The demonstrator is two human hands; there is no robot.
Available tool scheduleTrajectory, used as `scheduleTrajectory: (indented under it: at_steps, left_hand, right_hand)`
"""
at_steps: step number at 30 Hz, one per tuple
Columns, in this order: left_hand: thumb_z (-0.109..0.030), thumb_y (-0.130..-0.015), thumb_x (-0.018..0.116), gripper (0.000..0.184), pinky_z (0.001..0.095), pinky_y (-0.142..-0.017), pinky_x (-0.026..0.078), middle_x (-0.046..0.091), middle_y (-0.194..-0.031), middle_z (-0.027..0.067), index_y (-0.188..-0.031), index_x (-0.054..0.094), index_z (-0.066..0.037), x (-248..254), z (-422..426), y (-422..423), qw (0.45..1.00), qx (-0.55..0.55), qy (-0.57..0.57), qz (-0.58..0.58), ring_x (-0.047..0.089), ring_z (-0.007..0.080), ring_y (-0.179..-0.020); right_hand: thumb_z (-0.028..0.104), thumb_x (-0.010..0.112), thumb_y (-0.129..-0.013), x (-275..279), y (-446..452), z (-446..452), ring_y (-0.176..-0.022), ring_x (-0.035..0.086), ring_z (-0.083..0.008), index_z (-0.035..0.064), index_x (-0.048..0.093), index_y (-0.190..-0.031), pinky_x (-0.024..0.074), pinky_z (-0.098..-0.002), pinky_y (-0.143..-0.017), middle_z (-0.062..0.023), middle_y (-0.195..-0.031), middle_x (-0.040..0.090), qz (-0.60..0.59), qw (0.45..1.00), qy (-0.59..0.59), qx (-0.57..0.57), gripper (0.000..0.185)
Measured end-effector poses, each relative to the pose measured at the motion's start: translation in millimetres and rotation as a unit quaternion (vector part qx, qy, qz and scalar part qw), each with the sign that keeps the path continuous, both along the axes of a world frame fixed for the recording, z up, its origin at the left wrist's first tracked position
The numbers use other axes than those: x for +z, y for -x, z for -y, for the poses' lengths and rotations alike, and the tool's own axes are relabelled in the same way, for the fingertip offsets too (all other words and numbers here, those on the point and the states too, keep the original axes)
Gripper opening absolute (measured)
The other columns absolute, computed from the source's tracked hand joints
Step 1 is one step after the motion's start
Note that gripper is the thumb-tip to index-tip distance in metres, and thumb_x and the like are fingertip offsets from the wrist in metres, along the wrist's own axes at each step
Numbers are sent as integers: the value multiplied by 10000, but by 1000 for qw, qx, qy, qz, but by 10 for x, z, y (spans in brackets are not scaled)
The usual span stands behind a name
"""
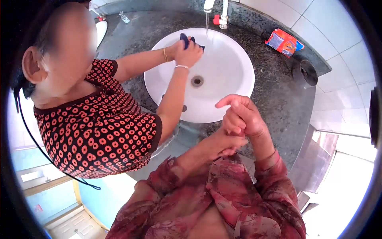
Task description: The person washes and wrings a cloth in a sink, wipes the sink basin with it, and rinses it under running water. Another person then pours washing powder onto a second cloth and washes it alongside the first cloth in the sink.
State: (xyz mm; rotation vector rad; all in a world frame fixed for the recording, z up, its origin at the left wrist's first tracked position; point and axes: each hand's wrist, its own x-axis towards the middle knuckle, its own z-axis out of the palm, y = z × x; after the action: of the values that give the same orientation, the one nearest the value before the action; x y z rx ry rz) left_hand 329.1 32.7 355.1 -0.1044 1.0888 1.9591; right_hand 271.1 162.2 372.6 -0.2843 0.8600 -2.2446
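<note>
My right hand (246, 116) is held up in front of the near rim of the white sink (243, 81). Its index finger points left, while the other fingers are curled in. Just below it, my left hand (229, 143) is closed and pressed against the lower side of the right hand. Whatever lies inside the two hands, if anything, is hidden by the fingers. Across the sink, another person's hands (191, 52) hold a dark blue cloth (184, 40) near the running water (207, 26).
The other person (99, 127) stands close on my left. Above the sink are a faucet (208, 5) and a red-handled valve (217, 19). A red packet (283, 42) and a dark cup (305, 73) stand on the grey stone counter (274, 93) at right.
</note>
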Motion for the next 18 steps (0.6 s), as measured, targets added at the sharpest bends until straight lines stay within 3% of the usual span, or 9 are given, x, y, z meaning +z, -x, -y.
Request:
scheduleTrajectory:
  at_steps: [3, 5, 8, 10, 14, 15, 16, 18]
  left_hand:
    - [-160, -786, 632, 139, 227, -413, 285, 441, -557, -37, -728, 527, -88, -42, -106, 218, 992, 35, 116, -24, 403, 53, -460]
    - [-147, -780, 638, 139, 232, -421, 287, 445, -569, -39, -713, 527, -98, -158, -166, 363, 988, 43, 147, -29, 406, 45, -480]
    - [-158, -782, 642, 126, 239, -421, 278, 464, -603, -47, -728, 549, -93, -269, -229, 598, 969, 74, 214, -96, 403, 41, -491]
    - [-211, -804, 645, 162, 249, -425, 279, 488, -626, -45, -742, 569, -82, -632, -247, 771, 922, 123, 295, -219, 403, 51, -496]
    - [-250, -822, 657, 178, 262, -425, 297, 526, -632, -31, -785, 606, -84, -723, -266, 1045, 884, 128, 340, -295, 440, 97, -484]
    - [-265, -793, 692, 246, 345, -556, 400, 606, -727, 86, -806, 635, -26, -683, -282, 1085, 846, 123, 411, -315, 553, 237, -663]
    - [-280, -764, 727, 324, 428, -688, 503, 685, -822, 203, -827, 664, 32, -658, -292, 1124, 804, 117, 480, -332, 666, 377, -843]
    - [-294, -783, 712, 325, 451, -707, 503, 684, -837, 206, -855, 666, 19, -917, -249, 1228, 774, 133, 483, -386, 649, 399, -866]
  right_hand:
    - [295, 392, -1038, -38, 133, 5, -381, 355, -54, -47, 554, -1154, 344, -228, -408, 56, -468, 330, -100, 960, -233, -121, 396]
    - [284, 400, -1033, -200, 327, 3, -388, 370, -55, -32, 568, -1142, 353, -228, -410, 52, -481, 347, -122, 943, -256, -175, 374]
    - [255, 391, -1028, -295, 606, 10, -395, 384, -55, -21, 582, -1115, 360, -233, -411, 49, -490, 358, -179, 925, -291, -165, 347]
    - [243, 388, -1025, -304, 746, 59, -397, 389, -58, -18, 590, -1098, 361, -238, -411, 45, -492, 365, -203, 912, -310, -173, 338]
    - [221, 385, -1018, -373, 1002, 112, -409, 409, -63, -6, 606, -1061, 361, -241, -415, 29, -504, 409, -257, 868, -362, -221, 320]
    - [212, 383, -1010, -439, 1078, 129, -416, 463, -111, -12, 609, -1018, 390, -283, -427, -20, -504, 465, -289, 836, -394, -249, 319]
    - [212, 383, -1010, -550, 1160, 159, -416, 463, -111, -12, 609, -1018, 390, -283, -427, -20, -504, 465, -288, 838, -392, -248, 319]
    - [194, 378, -999, -745, 1293, 211, -425, 504, -167, -12, 607, -990, 428, -328, -458, -63, -507, 494, -383, 744, -437, -330, 308]
